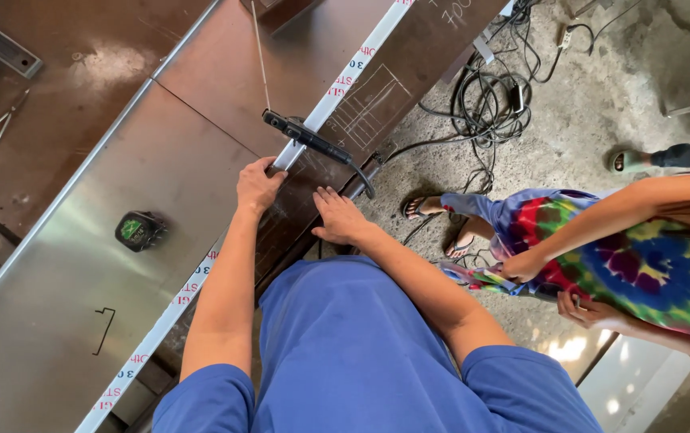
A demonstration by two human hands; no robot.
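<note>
The long white-taped metal strip (313,128) is gripped at its edge by the left hand (258,186), fingers curled over it. The right hand (338,216) is laid flat, fingers spread, on the brown scratched steel plate (409,64). A black bar-shaped tool (306,138) is lying across the strip just beyond the hands.

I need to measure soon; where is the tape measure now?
In the head view, the tape measure lies on the steel sheet, beside the left hand, apart from it.

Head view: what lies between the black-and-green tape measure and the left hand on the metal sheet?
Only bare shiny steel sheet lies between the black-and-green tape measure and the left hand, which grips the sheet's white-taped edge. The head view shows nothing else there.
</note>
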